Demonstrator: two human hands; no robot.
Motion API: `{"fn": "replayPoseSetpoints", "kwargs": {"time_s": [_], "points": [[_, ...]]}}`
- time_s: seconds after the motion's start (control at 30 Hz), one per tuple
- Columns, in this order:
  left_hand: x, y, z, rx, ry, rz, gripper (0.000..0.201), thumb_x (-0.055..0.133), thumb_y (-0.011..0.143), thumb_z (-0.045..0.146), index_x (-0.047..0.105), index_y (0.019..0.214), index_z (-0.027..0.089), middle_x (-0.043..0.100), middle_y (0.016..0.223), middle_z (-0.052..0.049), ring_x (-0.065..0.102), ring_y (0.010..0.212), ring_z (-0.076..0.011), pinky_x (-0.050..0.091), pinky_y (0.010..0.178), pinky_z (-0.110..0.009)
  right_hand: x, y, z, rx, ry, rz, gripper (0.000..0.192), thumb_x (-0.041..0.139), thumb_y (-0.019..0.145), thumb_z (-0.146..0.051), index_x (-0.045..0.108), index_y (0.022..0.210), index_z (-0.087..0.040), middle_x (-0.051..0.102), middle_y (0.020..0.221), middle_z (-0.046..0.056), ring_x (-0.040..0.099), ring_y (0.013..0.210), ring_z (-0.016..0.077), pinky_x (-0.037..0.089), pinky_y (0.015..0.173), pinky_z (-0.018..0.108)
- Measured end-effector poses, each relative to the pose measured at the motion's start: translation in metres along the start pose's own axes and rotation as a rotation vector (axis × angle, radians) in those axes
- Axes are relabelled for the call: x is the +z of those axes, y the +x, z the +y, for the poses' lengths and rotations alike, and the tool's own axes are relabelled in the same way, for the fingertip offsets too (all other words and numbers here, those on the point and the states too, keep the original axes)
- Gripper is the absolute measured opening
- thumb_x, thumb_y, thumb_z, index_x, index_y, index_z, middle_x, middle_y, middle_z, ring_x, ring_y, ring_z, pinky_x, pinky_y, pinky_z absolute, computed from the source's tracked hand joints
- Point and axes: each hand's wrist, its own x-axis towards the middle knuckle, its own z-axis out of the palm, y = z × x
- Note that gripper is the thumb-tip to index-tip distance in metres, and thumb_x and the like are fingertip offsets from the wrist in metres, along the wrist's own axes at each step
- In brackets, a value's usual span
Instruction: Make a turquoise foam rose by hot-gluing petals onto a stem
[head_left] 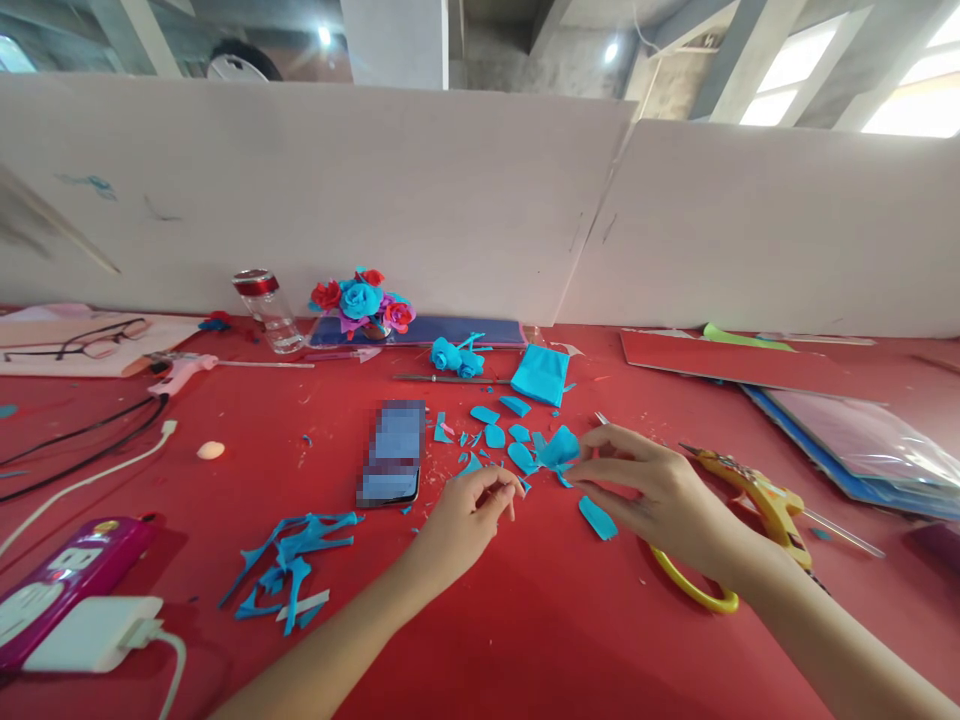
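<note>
The half-built blue paper flower (559, 448) looks fragile: if the right hand (660, 495) squeezes or tugs too hard, the thin crepe could tear or the gathered petals could spring apart, and a careless sweep of either wrist could scatter the loose cut petals (495, 432) lying just beyond it on the red worktop (525, 620). The yellow-handled scissors (757, 500) lie directly under the right forearm, so a dropped wrist might catch on them. The right hand's fingers (600, 450) are nearly closed, thumb and forefinger pinching the flower's edge just above the worktop. The left hand (469, 515) has its fingers curled in tight, the tips pressed together on what seems to be a thin stick or stem, though it is too small to tell for certain. A phone (391, 455) rests close to the left hand, and blue offcuts (289, 565) lie farther left.
</note>
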Motion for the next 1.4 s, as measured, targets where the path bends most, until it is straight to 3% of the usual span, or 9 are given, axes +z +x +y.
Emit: {"fn": "replayPoseSetpoints", "kwargs": {"time_s": [0.23, 0.47, 0.63, 0.77, 1.1, 1.27, 1.4], "points": [[0.0, 0.001, 0.002, -0.015, 0.014, 0.003, 0.019, 0.04, 0.088, 0.03, 0.054, 0.079, 0.02, 0.05, 0.067, 0.003, 0.043, 0.055, -0.0101, 0.035, 0.051, -0.021, 0.0, -0.002, 0.002, -0.012, -0.024, 0.025, 0.018, 0.05, 0.088, -0.016, 0.067, 0.089, -0.023, 0.052, 0.089, 0.005, 0.05, 0.066, 0.0103, 0.043, 0.055, 0.024], [0.002, 0.001, 0.001, 0.049, 0.103, 0.04, 0.021, 0.038, 0.087, 0.028, 0.055, 0.077, 0.019, 0.051, 0.065, 0.002, 0.045, 0.059, -0.0116, 0.036, 0.054, -0.021, -0.001, 0.009, 0.004, 0.128, -0.01, 0.06, 0.008, 0.059, 0.083, -0.022, 0.067, 0.081, -0.021, 0.055, 0.088, 0.004, 0.055, 0.071, 0.0122, 0.047, 0.061, 0.025], [0.002, 0.0, 0.002, 0.077, 0.156, 0.057, 0.021, 0.038, 0.088, 0.027, 0.056, 0.079, 0.02, 0.052, 0.065, 0.002, 0.041, 0.055, -0.011, 0.032, 0.051, -0.022, -0.002, 0.011, 0.003, 0.222, -0.011, 0.089, 0.004, 0.062, 0.079, -0.021, 0.065, 0.077, -0.021, 0.056, 0.084, 0.003, 0.055, 0.068, 0.0121, 0.045, 0.055, 0.023], [0.002, -0.001, 0.002, 0.099, 0.181, 0.064, 0.022, 0.037, 0.088, 0.026, 0.056, 0.078, 0.02, 0.051, 0.064, 0.003, 0.043, 0.056, -0.0112, 0.031, 0.051, -0.021, -0.001, 0.013, 0.0, 0.266, -0.026, 0.104, 0.005, 0.064, 0.078, -0.023, 0.064, 0.073, -0.021, 0.056, 0.081, 0.002, 0.052, 0.061, 0.011, 0.042, 0.049, 0.023], [0.004, -0.002, 0.001, 0.152, 0.267, 0.11, 0.022, 0.038, 0.088, 0.022, 0.058, 0.081, 0.02, 0.053, 0.062, 0.002, 0.045, 0.055, -0.0112, 0.033, 0.051, -0.021, 0.006, 0.011, -0.002, 0.276, -0.167, 0.18, 0.015, 0.062, 0.081, -0.031, 0.056, 0.071, -0.021, 0.053, 0.082, 0.002, 0.05, 0.058, 0.0101, 0.043, 0.053, 0.024], [0.004, -0.002, -0.003, 0.187, 0.277, 0.126, 0.022, 0.037, 0.088, 0.021, 0.059, 0.083, 0.019, 0.055, 0.064, 0.001, 0.047, 0.056, -0.0115, 0.035, 0.053, -0.021, 0.007, 0.008, -0.005, 0.162, -0.207, 0.205, 0.001, 0.056, 0.085, -0.021, 0.055, 0.085, -0.02, 0.053, 0.091, 0.005, 0.055, 0.072, 0.0132, 0.046, 0.062, 0.025], [0.004, -0.002, -0.002, 0.188, 0.281, 0.12, 0.023, 0.037, 0.088, 0.022, 0.059, 0.082, 0.019, 0.053, 0.063, 0.002, 0.045, 0.054, -0.0111, 0.034, 0.051, -0.021, 0.003, 0.007, -0.006, -0.058, -0.332, 0.067, 0.019, 0.044, 0.09, -0.015, 0.061, 0.082, -0.02, 0.058, 0.086, 0.007, 0.053, 0.073, 0.0155, 0.044, 0.059, 0.027]]}}
